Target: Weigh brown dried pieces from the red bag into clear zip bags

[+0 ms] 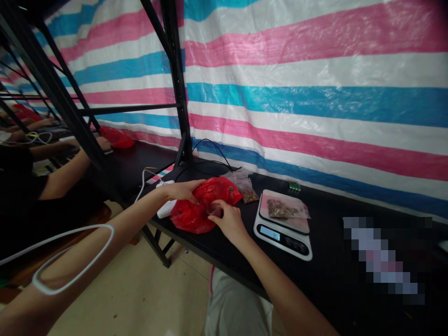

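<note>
A crumpled red plastic bag [191, 217] lies on the black table, its mouth turned toward me. My left hand [185, 190] grips its upper left side, with some fingers hidden in the folds. At the mouth, the thumb and fingers of my right hand [227, 219] are curled together around something see-through that is too small to make out. To the right, a white digital kitchen scale [259, 228] has its display lit. On its plate rests a clear zip bag [285, 210] of brown dried pieces. Behind the red bag lie more clear bags [249, 193] with similar brown contents.
A white power strip [164, 210] sits partly behind the red bag. Small green batteries [294, 186] lie behind the scale. A pixelated strip [381, 259] covers something at right. A black rack post [178, 93] rises at the back; a co-worker's arm [66, 172] is at left.
</note>
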{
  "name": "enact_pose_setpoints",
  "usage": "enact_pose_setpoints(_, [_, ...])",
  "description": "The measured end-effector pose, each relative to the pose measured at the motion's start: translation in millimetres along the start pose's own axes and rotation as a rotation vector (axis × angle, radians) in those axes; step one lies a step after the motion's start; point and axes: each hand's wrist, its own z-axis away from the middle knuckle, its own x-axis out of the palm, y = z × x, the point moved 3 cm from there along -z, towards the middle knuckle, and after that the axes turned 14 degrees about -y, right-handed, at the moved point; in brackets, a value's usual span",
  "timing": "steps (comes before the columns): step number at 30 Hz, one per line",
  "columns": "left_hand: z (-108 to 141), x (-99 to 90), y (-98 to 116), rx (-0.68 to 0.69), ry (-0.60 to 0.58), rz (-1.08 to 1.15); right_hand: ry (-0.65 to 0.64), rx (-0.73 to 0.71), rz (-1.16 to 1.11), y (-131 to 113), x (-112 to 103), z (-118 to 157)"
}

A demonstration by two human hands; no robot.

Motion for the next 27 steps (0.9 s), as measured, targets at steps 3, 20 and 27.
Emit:
enact_pose_setpoints(3, [-2.1, 5.6, 4.8, 0.008, -0.072, 0.049, -0.005, 0.025, 0.038, -0.2, -0.2, 0.1])
enact_pose_setpoints(20, [13.3, -10.6, 10.3, -0.22, -0.215, -0.527, 0.014, -0.001, 0.021, 1.2, -7.6, 2.2])
enact_pose_setpoints(27, [11.9, -2.2, 5.3, -0.319, -0.127, -0.608, 0.26, -0.135, 0.166, -22.0, -19.6, 17.1])
